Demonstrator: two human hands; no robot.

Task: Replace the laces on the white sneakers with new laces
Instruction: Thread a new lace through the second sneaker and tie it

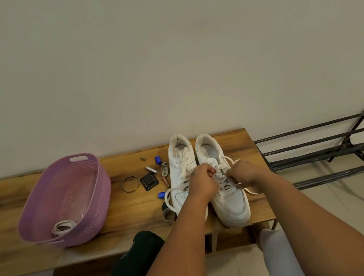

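Head view: both white sneakers sit centre frame on the wooden bench (120, 205). Left hand (202, 181) and right hand (246, 173), close together, each pinch the lace (222, 167) of the right-frame sneaker (227, 198). Prob. early: w/ left-frame sneaker (180, 172) laced, lace loose. Coiled laces (63, 226) wait in purple basket (92, 201), lower left.

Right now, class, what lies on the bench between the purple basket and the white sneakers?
The head view shows small clutter between the purple basket and the white sneakers: a bangle, a black square item, blue caps and a small metal cylinder.
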